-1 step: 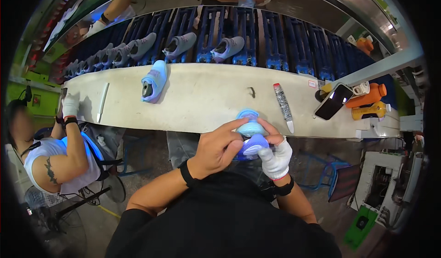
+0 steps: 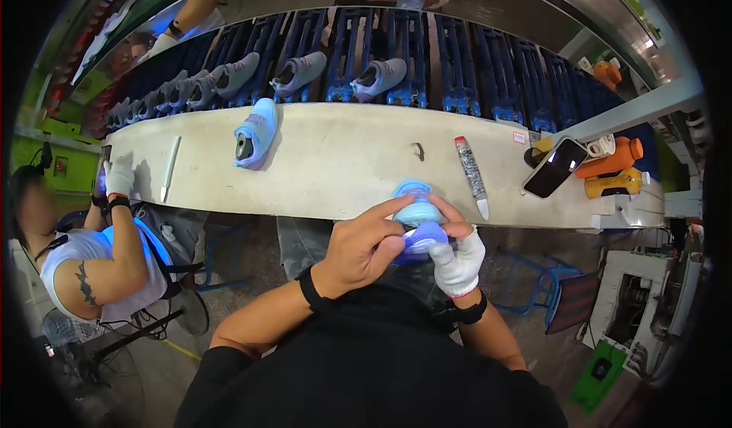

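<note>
the left hand [image 2: 358,253], bare, grips the left side of the blue shoe [image 2: 418,213], its index finger stretched toward the far part and its thumb bent lower down. the right hand [image 2: 456,256] holds the right side, in a white glove [image 2: 463,275] that leaves some fingers bare; its gloved thumb presses at the near end. black bands circle the left wrist [image 2: 311,289] and right wrist [image 2: 473,310]. the left forearm [image 2: 259,317] and right forearm [image 2: 492,338] angle inward to the shoe.
</note>
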{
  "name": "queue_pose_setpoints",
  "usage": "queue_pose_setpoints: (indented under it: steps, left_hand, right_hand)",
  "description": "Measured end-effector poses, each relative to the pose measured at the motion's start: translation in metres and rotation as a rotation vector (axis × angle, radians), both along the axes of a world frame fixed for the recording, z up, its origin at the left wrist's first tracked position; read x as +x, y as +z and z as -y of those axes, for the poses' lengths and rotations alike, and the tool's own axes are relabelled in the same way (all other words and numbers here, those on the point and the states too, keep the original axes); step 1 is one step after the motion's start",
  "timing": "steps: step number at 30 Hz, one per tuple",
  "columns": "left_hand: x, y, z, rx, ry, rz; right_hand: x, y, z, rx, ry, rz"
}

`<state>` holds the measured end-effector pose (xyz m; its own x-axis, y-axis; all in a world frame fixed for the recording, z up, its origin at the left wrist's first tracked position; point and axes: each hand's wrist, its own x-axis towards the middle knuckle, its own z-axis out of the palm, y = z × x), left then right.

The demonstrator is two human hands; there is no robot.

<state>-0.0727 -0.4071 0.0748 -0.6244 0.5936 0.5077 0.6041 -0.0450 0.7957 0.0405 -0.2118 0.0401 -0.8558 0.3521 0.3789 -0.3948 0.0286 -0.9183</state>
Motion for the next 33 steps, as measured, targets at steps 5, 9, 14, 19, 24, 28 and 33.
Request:
queue_pose_setpoints:
  steps: [5,9,14,19,24,28,33]
  left_hand:
    - [0.003,-0.001,-0.007,0.006,0.053,-0.008]
    - [-0.003,0.0,-0.009,0.015,0.015,-0.048]
    - [-0.001,-0.008,-0.012,0.096,0.029,-0.008]
    - [-0.001,-0.006,-0.006,0.055,0.019,0.101]
    - [-0.017,0.013,0.017,-0.153,-0.051,0.233]
    - [-0.042,0.089,0.021,-0.566,-0.05,-0.199]
    - [-0.047,0.054,0.024,-0.757,0.019,-0.349]
  right_hand:
    - [-0.004,-0.002,-0.008,0.175,-0.022,-0.013]
    - [-0.008,0.002,-0.015,0.302,-0.042,-0.05]
    - [-0.005,0.001,-0.013,0.256,-0.033,-0.041]
    - [-0.004,-0.003,-0.01,0.143,-0.02,0.021]
    - [-0.019,0.003,-0.003,0.407,-0.046,-0.042]
    - [-0.036,0.017,0.012,0.656,-0.068,-0.06]
    - [-0.024,0.012,0.007,0.784,-0.075,0.182]
